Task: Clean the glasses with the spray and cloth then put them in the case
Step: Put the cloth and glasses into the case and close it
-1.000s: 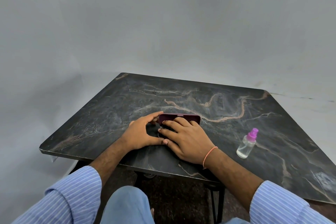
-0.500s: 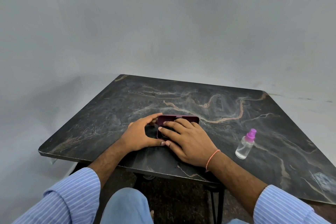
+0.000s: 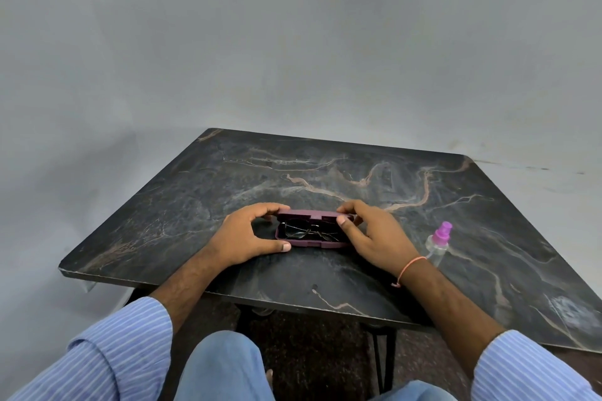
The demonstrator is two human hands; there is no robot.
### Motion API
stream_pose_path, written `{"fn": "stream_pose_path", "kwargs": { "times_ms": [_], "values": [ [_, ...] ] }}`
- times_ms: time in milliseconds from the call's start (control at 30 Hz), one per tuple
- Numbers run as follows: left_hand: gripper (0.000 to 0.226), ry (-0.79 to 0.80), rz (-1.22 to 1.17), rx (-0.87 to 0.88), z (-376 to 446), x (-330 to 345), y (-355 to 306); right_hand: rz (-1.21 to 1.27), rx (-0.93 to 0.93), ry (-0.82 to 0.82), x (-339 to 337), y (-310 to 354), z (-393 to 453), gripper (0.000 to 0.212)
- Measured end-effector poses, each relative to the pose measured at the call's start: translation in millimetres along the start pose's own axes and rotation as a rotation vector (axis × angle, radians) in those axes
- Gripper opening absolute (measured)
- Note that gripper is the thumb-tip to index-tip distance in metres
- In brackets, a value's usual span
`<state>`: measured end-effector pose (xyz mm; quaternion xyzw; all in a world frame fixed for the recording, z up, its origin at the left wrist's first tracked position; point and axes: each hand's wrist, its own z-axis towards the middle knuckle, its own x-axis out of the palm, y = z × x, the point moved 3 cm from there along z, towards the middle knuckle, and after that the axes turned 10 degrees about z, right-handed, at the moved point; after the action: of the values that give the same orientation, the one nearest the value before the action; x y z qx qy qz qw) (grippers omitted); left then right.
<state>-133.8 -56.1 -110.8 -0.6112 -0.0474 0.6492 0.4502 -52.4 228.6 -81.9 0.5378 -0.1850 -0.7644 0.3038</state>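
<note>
A maroon glasses case (image 3: 312, 242) lies on the dark marble table (image 3: 358, 179), its lid (image 3: 309, 214) raised partway. Folded dark-framed glasses (image 3: 304, 230) lie inside it. My left hand (image 3: 247, 234) grips the case's left end, fingers on the lid and thumb at the front edge. My right hand (image 3: 371, 234) holds the right end, fingers over the lid's corner, thumb on the inner rim. A clear spray bottle (image 3: 438, 244) with a pink cap stands to the right of my right wrist. No cloth shows.
The table's near edge (image 3: 228, 291) runs just above my knees; its black legs (image 3: 379, 358) stand beneath. A grey wall rises behind the table. My striped blue sleeves fill the bottom corners.
My right hand lay over the case and hid what was inside; now it has slid to the right end, and the glasses show in the case.
</note>
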Motion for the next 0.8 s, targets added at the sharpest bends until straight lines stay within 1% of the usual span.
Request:
{"fn": "stream_pose_path", "kwargs": {
  "times_ms": [133,300,333,400,467,533,667,800],
  "values": [
    [0.062,-0.013,0.016,0.024,0.8,0.1,-0.6,0.026,-0.030,0.008,4.5,-1.6,-9.8,0.031],
    [0.056,0.013,0.026,0.015,0.8,2.4,-0.7,0.002,-0.017,0.015,8.0,-2.6,-14.9,0.035],
    [0.052,0.010,0.013,0.014,0.4,2.1,-1.0,0.013,-0.013,0.015,8.0,-1.7,-16.5,0.038],
    [0.041,0.005,-0.023,0.002,0.4,2.1,-1.9,0.026,-0.005,0.014,7.5,-0.4,-19.5,0.052],
    [0.031,-0.003,-0.051,-0.013,1.5,2.3,-1.5,0.021,-0.001,0.025,7.1,0.8,-20.9,0.055],
    [0.030,-0.003,-0.062,-0.022,2.2,2.7,-0.8,0.018,-0.005,0.037,6.8,1.8,-20.6,0.053],
    [0.033,-0.004,-0.059,-0.014,3.4,2.9,-0.8,0.022,0.004,0.034,6.8,1.0,-21.5,0.060],
    [0.037,-0.011,-0.059,-0.013,2.2,3.0,0.1,0.041,0.012,0.028,7.3,-0.3,-21.5,0.063]
  ]
}}
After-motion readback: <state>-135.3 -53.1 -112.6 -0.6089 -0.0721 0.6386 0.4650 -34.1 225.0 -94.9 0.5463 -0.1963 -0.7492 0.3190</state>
